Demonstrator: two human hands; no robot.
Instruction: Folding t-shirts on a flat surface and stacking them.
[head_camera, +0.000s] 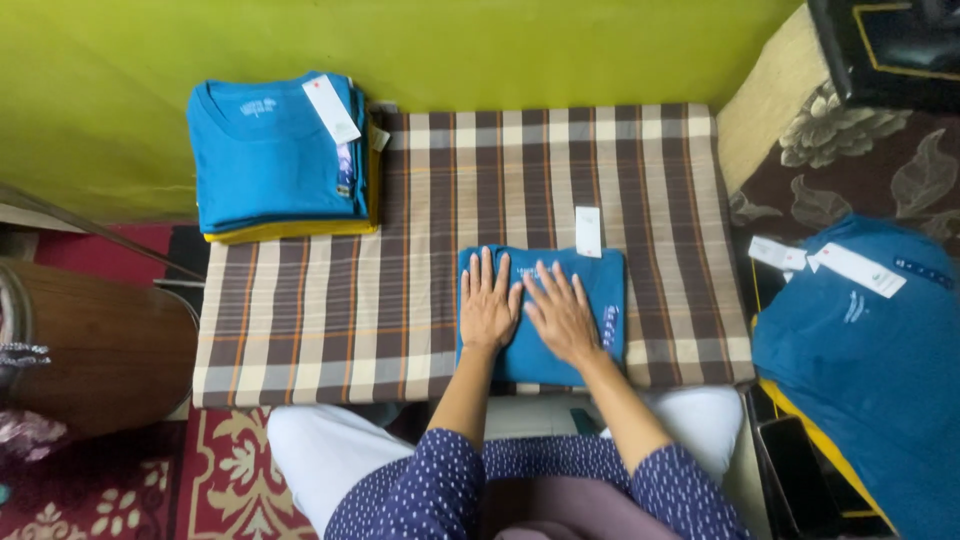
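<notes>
Head view, looking straight down. Item one: left hand (488, 303), lower centre of the frame, palm down, fingers spread and pointing toward the top of the frame, pressed flat on the folded blue T-shirt (600, 300). Item two: right hand (562, 315), just beside the left, also flat and open, fingers slightly fanned and angled toward the upper left, resting on the same shirt. Both forearms came up from the bottom edge out of dotted navy sleeves (440, 490).

The folded blue T-shirt lay at centre right on a plaid cloth pad (330, 320) in brown, cream and grey; a white hang tag (588, 231) stuck out past its top edge.

Surroundings: a stack of folded blue T-shirts (270, 160) with a white tag, over a yellow one, at the upper left corner of the pad against a green wall (520, 45). An unfolded blue garment (870, 370) with white tags occupied the right edge of the frame, on a brown floral cushion (880, 160). A round wooden drum (100, 345) sat at the left edge, and a red patterned rug (215, 470) showed at lower left. Nothing lay between the hands and the shirt.
</notes>
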